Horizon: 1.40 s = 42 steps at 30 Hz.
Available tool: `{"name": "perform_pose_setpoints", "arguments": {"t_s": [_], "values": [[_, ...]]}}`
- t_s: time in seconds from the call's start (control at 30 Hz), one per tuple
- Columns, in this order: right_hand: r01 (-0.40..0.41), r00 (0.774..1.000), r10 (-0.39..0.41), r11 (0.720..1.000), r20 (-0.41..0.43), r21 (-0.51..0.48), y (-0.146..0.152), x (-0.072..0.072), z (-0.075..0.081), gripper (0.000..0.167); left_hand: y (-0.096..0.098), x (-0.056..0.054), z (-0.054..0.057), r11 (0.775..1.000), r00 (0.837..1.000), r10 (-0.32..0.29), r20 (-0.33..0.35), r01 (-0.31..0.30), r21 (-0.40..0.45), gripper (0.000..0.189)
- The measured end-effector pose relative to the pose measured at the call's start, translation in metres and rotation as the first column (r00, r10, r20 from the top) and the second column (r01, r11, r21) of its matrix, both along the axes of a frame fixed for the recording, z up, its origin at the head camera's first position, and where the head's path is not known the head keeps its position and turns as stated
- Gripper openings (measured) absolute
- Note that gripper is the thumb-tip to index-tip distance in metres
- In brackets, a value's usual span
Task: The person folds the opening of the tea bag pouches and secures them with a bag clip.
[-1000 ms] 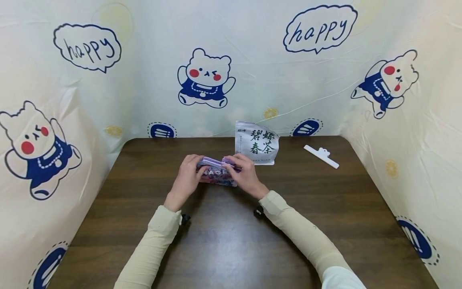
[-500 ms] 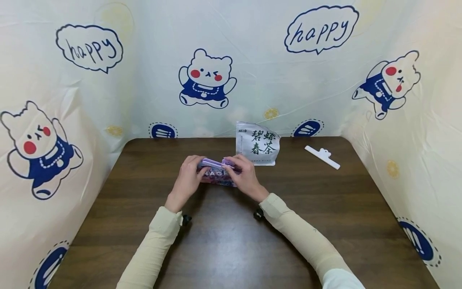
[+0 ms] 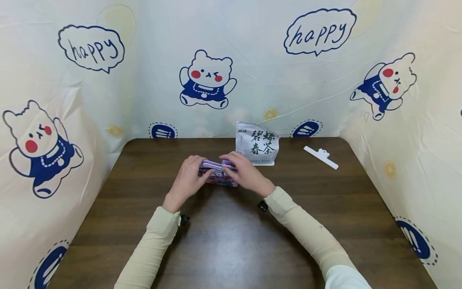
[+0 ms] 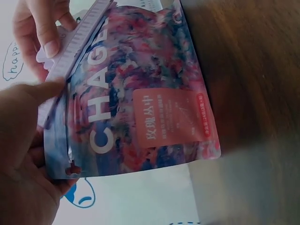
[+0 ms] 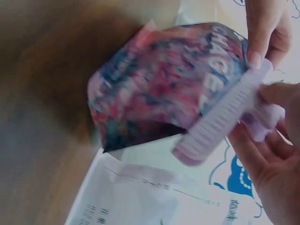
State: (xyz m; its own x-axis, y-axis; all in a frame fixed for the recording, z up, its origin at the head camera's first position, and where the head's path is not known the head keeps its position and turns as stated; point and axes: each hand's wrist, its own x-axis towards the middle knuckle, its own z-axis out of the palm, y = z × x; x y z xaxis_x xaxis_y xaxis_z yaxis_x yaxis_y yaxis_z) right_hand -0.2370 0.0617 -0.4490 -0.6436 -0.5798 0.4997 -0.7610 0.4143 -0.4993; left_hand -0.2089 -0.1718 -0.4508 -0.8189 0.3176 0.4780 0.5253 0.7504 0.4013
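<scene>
A colourful floral pouch [image 4: 164, 61] printed with white letters stands upright, its base at the table. My left hand [image 3: 185, 176] grips its upper left corner, the thumb across the front near the top edge. Along that edge lies a lilac bag clip [image 5: 213, 122] with a ridged bar. My right hand [image 3: 249, 172] pinches the clip's handle between thumb and fingers, as the right wrist view shows. The left hand's thumb tip touches the clip's far end there. Fingers behind the pouch are partly hidden.
Just behind my right hand stands a white tea pouch [image 3: 258, 140] with dark green characters. A white bag clip [image 3: 321, 157] lies farther right on the brown wooden table [image 3: 231, 241]. A printed cloth [image 3: 260, 80] hangs behind the table.
My left thumb has slid right across the pouch front. The right wrist has swung slightly outward to the right, with the hand still at the clip. The white pouch and white clip have stayed put.
</scene>
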Motion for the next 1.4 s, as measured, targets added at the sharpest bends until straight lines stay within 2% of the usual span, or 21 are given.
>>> {"name": "perform_pose_setpoints", "arguments": {"t_s": [0.23,0.3,0.4,0.53,0.63,0.87,1.0,1.17,1.4], "values": [[0.0,1.0,-0.004,0.977,0.019,0.213,-0.005,0.001,0.016,0.024,0.003,0.003,-0.001,0.997,1.0,-0.002,-0.025,0.001,-0.073,0.031],[0.022,1.0,-0.019,0.963,-0.013,0.269,-0.007,0.003,0.018,0.024,0.003,0.003,-0.002,0.996,0.999,0.004,-0.048,-0.008,-0.087,0.031],[0.056,0.994,-0.023,0.943,-0.104,0.329,-0.012,0.003,0.016,0.024,0.003,0.001,-0.003,0.994,0.996,0.016,-0.091,-0.026,-0.105,0.029],[0.094,0.974,-0.014,0.934,-0.226,0.345,-0.018,0.003,0.013,0.025,0.0,0.001,-0.005,0.992,0.992,0.028,-0.125,-0.042,-0.115,0.028],[0.114,0.955,-0.005,0.93,-0.296,0.351,-0.022,0.004,0.012,0.025,-0.002,0.002,-0.005,0.994,0.992,0.026,-0.126,-0.039,-0.105,0.028],[0.13,0.945,0.006,0.911,-0.328,0.391,-0.033,0.008,0.018,0.029,-0.012,0.002,-0.004,0.997,0.989,0.02,-0.144,-0.031,-0.073,0.025],[0.148,0.942,-0.002,0.899,-0.335,0.412,-0.041,0.004,0.021,0.033,-0.02,-0.005,-0.002,0.998,0.991,0.034,-0.131,-0.041,-0.047,0.024],[0.155,0.953,-0.026,0.899,-0.302,0.411,-0.051,-0.011,0.019,0.03,-0.027,-0.018,0.0,0.998,0.992,0.051,-0.119,-0.054,-0.018,0.023],[0.155,0.965,-0.069,0.928,-0.252,0.338,-0.057,-0.04,0.012,0.032,-0.029,-0.048,-0.001,0.998,0.988,0.054,-0.148,-0.055,-0.005,0.022]]}}
